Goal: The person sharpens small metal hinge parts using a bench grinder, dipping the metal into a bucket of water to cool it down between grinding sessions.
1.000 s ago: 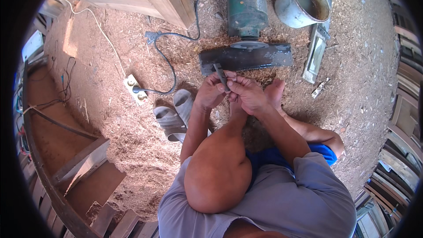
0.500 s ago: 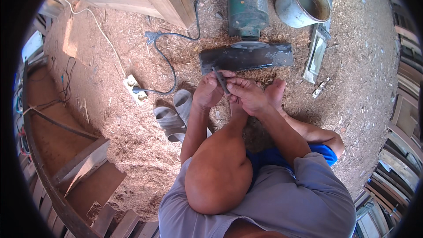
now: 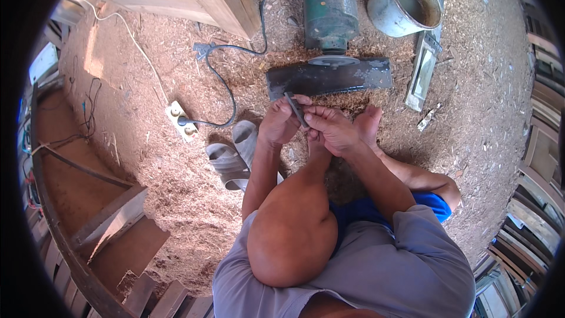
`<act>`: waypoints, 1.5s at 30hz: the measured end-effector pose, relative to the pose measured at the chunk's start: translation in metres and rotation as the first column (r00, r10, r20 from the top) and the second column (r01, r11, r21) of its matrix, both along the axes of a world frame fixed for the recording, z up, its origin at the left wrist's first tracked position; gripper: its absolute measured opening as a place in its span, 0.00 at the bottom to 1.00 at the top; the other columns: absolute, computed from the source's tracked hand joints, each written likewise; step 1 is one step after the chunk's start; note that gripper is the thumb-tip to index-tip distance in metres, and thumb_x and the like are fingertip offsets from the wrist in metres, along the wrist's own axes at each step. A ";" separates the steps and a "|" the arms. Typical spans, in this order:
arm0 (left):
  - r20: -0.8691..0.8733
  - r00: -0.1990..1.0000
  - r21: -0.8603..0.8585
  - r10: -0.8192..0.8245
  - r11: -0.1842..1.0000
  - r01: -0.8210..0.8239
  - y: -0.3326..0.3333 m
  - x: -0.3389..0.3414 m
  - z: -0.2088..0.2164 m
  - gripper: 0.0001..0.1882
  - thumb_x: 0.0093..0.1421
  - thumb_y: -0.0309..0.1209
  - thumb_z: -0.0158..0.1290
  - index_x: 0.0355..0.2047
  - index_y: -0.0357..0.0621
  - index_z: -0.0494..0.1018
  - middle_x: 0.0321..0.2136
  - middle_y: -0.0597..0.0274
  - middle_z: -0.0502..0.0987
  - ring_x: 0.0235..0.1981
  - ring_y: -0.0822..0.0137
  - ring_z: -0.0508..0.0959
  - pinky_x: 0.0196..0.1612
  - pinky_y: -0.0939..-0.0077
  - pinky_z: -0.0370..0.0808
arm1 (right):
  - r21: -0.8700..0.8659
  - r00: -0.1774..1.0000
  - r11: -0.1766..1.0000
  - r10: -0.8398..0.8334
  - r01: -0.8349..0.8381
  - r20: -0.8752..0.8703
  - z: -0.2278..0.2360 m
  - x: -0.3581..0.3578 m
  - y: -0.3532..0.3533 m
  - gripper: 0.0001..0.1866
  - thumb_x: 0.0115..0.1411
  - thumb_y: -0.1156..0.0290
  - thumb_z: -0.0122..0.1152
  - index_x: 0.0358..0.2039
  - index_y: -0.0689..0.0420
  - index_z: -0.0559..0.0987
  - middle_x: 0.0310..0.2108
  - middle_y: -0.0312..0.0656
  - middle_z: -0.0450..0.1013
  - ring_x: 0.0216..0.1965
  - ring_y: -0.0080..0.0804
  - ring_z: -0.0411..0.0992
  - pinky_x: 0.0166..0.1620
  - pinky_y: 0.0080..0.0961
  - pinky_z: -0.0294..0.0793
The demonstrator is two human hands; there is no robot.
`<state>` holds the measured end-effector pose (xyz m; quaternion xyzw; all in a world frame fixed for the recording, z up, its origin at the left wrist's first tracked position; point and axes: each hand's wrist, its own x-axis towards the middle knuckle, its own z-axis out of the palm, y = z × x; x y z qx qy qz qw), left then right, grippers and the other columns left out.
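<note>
Between my two hands is a small dark flat bar (image 3: 296, 111), tilted with its upper end toward the left. My left hand (image 3: 279, 122) grips it from the left side, fingers closed along it. The thumb and fingers of my right hand (image 3: 332, 126) pinch its lower part from the right. Whether it is a blade or a stone I cannot tell. Just beyond my hands lies a dark wet board (image 3: 329, 79). Over its far edge sits the grey disc (image 3: 333, 60) of a green electric motor (image 3: 331, 12), apart from my hands.
A whitish bucket (image 3: 388, 9) with murky liquid stands right of the motor, near a long metal-and-wood bar (image 3: 424, 70). The motor's cable (image 3: 233, 91) runs to a socket strip (image 3: 181, 121) on the left. Slippers (image 3: 225, 159) lie beside my left forearm. Wood shavings cover the ground.
The dark bar has turned slightly between my fingers, and more of its broad face shows. My hands have barely moved; the rest looks the same.
</note>
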<state>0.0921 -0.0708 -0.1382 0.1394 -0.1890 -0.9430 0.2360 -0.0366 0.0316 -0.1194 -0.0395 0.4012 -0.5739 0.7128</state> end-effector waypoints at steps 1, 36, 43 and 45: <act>-0.010 1.000 0.007 0.008 1.000 -0.008 -0.001 0.000 0.003 0.21 0.58 0.40 0.57 0.42 0.34 0.74 0.39 0.55 0.78 0.36 0.60 0.80 0.35 0.68 0.79 | 0.003 1.000 1.000 0.000 0.000 -0.001 0.001 0.000 0.000 0.12 0.62 0.65 0.59 0.41 0.59 0.75 0.27 0.32 0.72 0.22 0.14 0.66 0.28 0.14 0.70; 0.668 0.720 -0.414 0.186 0.898 0.152 0.000 -0.050 -0.048 0.05 0.59 0.26 0.55 0.34 0.38 0.72 0.24 0.67 0.75 0.22 0.81 0.70 0.25 0.87 0.67 | 0.081 0.779 0.961 -0.162 0.263 -0.606 -0.060 -0.073 0.013 0.08 0.59 0.77 0.56 0.39 0.61 0.74 0.28 0.36 0.75 0.28 0.16 0.68 0.33 0.16 0.68; 0.731 0.622 -0.568 0.280 0.754 0.329 -0.020 -0.068 -0.058 0.08 0.56 0.28 0.57 0.33 0.34 0.75 0.22 0.64 0.77 0.21 0.79 0.73 0.24 0.83 0.69 | 0.068 0.625 0.961 -0.120 0.270 -0.772 -0.062 -0.091 -0.005 0.06 0.56 0.76 0.61 0.34 0.62 0.77 0.26 0.34 0.74 0.28 0.16 0.68 0.33 0.15 0.68; 0.753 0.589 -0.565 0.292 0.745 0.354 -0.026 -0.072 -0.062 0.09 0.55 0.28 0.58 0.33 0.34 0.75 0.23 0.63 0.79 0.21 0.78 0.74 0.24 0.82 0.70 | 0.107 0.560 0.962 -0.053 0.249 -0.827 -0.063 -0.095 -0.011 0.07 0.56 0.74 0.62 0.34 0.62 0.77 0.25 0.34 0.74 0.27 0.15 0.68 0.32 0.15 0.68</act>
